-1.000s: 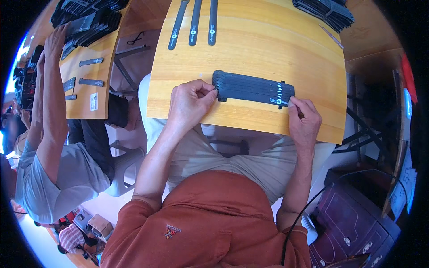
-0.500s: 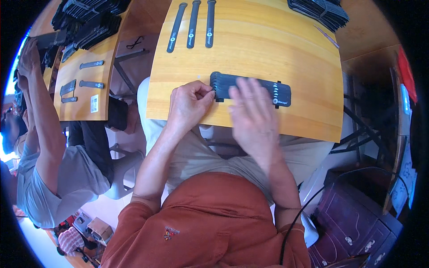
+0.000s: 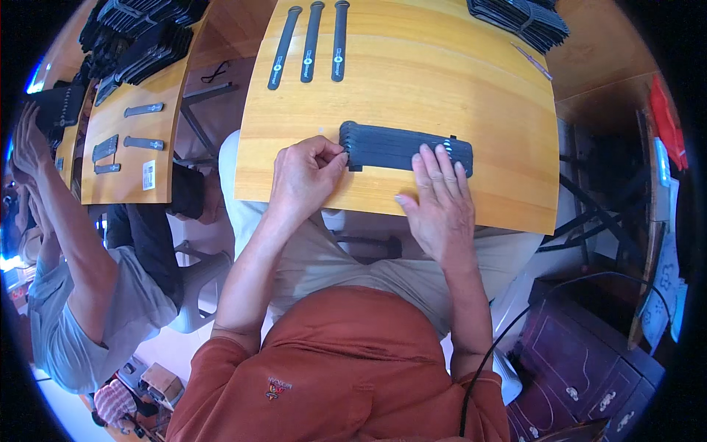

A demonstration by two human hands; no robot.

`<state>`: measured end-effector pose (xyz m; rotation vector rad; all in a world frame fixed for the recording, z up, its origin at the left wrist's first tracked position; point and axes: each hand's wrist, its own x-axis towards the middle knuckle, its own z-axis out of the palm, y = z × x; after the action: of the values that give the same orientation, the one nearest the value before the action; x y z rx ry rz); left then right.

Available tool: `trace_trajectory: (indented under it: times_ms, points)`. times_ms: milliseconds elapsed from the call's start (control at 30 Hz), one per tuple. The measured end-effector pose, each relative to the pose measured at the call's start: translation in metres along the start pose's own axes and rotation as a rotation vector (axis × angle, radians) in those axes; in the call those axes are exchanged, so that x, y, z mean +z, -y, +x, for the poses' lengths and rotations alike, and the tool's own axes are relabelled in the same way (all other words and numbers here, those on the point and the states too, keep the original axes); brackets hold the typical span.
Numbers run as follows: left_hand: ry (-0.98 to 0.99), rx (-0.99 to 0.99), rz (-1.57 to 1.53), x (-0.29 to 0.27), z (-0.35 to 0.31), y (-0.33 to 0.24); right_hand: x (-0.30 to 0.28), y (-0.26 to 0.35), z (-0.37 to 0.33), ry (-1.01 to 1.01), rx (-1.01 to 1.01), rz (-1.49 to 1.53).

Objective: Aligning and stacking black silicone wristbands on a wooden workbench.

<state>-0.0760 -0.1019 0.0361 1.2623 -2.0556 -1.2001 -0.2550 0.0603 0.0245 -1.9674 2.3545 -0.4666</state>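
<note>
A flat, overlapping row of dark straps (image 3: 390, 145) lies across the wooden table in front of me, their rounded ends at the left. My left hand (image 3: 305, 177) pinches the lower left end of the row between thumb and finger; the exact edge it holds is partly hidden. Fingers spread and stretched out, my right hand (image 3: 444, 202) rests its fingertips on the right end of the row, its thumb apart over the table. Small black tabs stick out below the left end and above the right end.
Three single dark straps (image 3: 311, 42) lie at the table's far left. A bundle of dark straps (image 3: 521, 22) and a thin pen-like stick (image 3: 532, 61) are at the far right. Another person (image 3: 81, 250) works at a left-hand table (image 3: 129, 188). A dark cabinet (image 3: 582, 353) stands at right.
My right hand has moved right and slightly down, from over the middle of the row to its right end, and is no longer blurred. My left hand keeps its pinch.
</note>
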Motion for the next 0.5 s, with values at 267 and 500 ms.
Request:
trace_trajectory:
  times_ms: [267, 500]
  points:
    - [-0.117, 0.296, 0.264, 0.004, -0.019, 0.002, -0.001, -0.004, -0.004, -0.011, 0.012, -0.01]
    - [0.067, 0.631, 0.764, 0.004, -0.026, 0.002, 0.001, -0.006, -0.003, -0.056, -0.012, 0.019]
